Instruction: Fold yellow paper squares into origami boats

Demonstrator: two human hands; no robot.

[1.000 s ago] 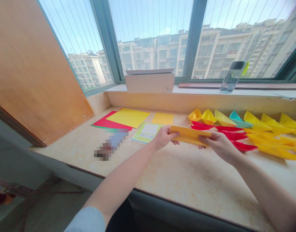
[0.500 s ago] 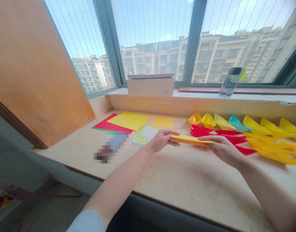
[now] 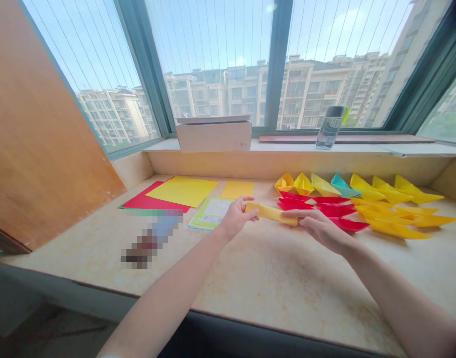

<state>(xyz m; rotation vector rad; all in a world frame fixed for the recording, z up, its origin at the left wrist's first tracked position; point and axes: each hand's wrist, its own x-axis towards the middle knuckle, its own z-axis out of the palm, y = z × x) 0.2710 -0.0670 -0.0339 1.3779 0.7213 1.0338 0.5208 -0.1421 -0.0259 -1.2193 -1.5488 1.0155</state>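
A narrow folded strip of yellow paper is held above the counter between my two hands. My left hand pinches its left end between thumb and fingers. At the other end my right hand grips it, with fingers laid along the top; the thumb is mostly hidden. Just beyond my right hand lie red folded paper boats, with orange-yellow ones to their right. A row of yellow boats with one teal boat among them stands behind.
Yellow and red paper sheets and an orange sheet lie at the back left. A green-and-white packet sits near my left hand, and a pixelated patch covers something beside it. On the sill stand a white box and a water bottle.
The view has swung to the right, so everything appears shifted left. The paper strip has turned to show more of its broad face. Both hands still hold it.
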